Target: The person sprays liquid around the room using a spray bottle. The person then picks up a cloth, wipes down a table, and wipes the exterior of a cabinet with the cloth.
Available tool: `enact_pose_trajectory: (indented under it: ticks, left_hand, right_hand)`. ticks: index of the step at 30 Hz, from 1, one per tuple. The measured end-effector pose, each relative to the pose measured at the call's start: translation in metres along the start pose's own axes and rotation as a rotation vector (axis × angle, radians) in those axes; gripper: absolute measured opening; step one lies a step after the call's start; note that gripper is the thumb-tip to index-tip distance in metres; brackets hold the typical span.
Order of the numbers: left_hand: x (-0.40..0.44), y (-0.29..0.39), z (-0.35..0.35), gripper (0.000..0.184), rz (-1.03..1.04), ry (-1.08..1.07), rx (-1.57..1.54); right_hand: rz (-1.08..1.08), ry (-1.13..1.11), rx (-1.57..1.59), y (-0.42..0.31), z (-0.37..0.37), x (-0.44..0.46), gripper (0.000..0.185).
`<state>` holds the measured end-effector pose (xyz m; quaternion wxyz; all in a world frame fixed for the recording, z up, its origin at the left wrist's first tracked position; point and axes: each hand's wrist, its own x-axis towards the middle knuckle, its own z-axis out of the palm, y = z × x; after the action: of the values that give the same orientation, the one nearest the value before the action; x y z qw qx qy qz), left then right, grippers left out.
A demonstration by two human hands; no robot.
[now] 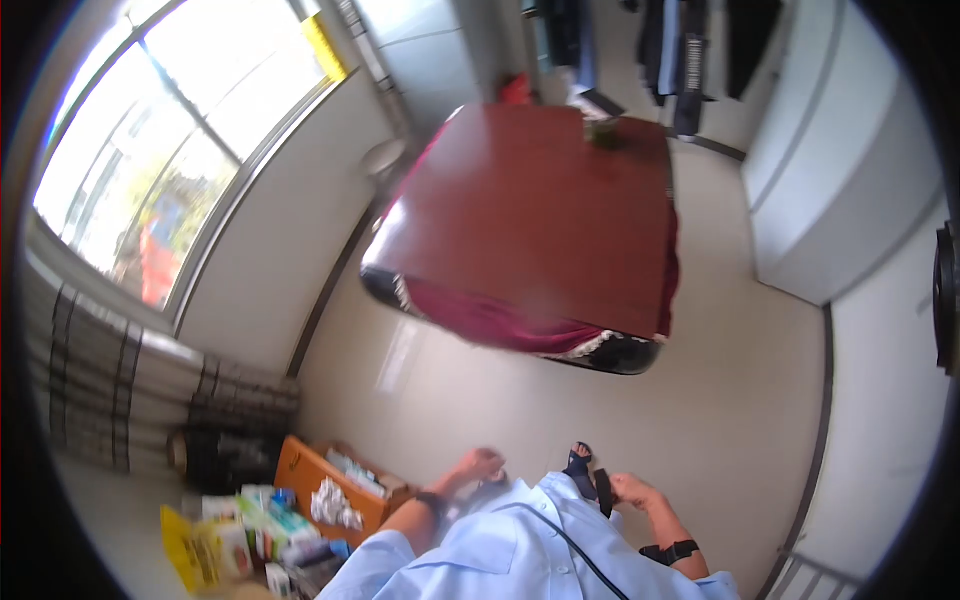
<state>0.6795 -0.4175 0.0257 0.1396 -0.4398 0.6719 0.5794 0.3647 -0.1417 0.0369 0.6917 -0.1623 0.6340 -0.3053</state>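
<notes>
My left hand (483, 465) hangs in front of the light blue shirt (480, 560), over the floor. Its fingers are smeared by motion, and I see nothing plain in them. To the right, my right hand (632, 490) is closed, with a dark strap-like piece (603, 492) at its fingertips that it seems to grip. Black bands circle both forearms. A sandalled foot (579, 460) shows between the hands. Ahead stands a table (540, 210) with a glossy red-brown top and a dark red cloth under its edge; neither hand touches it.
An orange-brown wooden box or cabinet (300, 465) holding crumpled white paper (335, 505) stands at lower left, beside a yellow bag (195, 545) and packages. A window (150, 150) is at left, hanging clothes (690, 60) at the back, a pale cabinet (830, 170) at right.
</notes>
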Motion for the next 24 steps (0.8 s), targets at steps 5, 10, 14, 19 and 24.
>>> enact_pose_trajectory:
  ticks: [5,10,14,19,24]
  left_hand:
    - [-0.024,0.184,-0.004,0.033,0.295,0.045,-0.142]
    - [-0.047,0.322,0.036,0.03,0.576,-0.09,0.107]
    - [-0.066,0.336,0.036,0.028,0.621,-0.116,0.126]
    - [-0.072,0.295,0.009,0.038,0.571,0.013,-0.121]
    - [-0.032,0.229,-0.007,0.051,0.482,0.218,-0.157]
  right_hand:
    - [-0.22,-0.041,-0.926,-0.123,-0.011,0.035,0.025]
    - [-0.479,-0.2,-0.94,-0.143,0.006,0.126,0.035]
    - [-0.067,-0.212,-0.901,-0.212,0.075,0.122,0.031]
    - [0.165,-0.111,-0.767,-0.213,0.099,0.158,0.024]
    - [0.108,0.0,-0.845,-0.223,0.115,0.205,0.026]
